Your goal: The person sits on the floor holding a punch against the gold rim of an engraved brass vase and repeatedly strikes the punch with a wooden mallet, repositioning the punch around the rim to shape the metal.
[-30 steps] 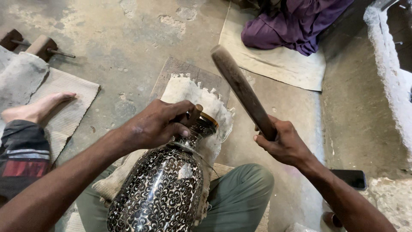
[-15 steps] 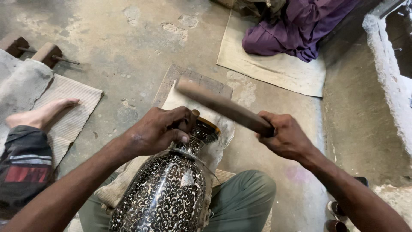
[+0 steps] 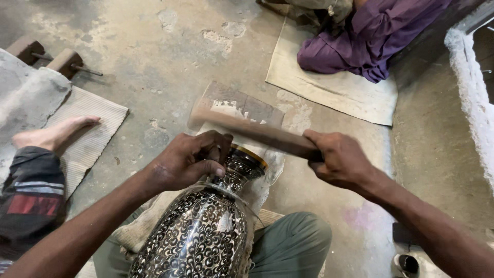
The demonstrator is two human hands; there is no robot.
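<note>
Wooden and blurred, a thick stick lies almost level across the middle of the view, its near end wrapped in the fist of the right hand, fingers curled tight round it. The far end reaches past the left hand, just above it. That left hand grips the narrow neck of a black metal vase covered in fine silvery scrollwork, fingers closed round the neck below the brass-coloured rim. The vase leans across the person's lap, over green trousers, its mouth pointing away. Beneath its mouth lies a pale frayed cloth on a flat stone slab. To the left, another person's bare foot rests on a ribbed mat. Further off, purple cloth is heaped on a beige mat. The floor is worn, patchy concrete.
</note>
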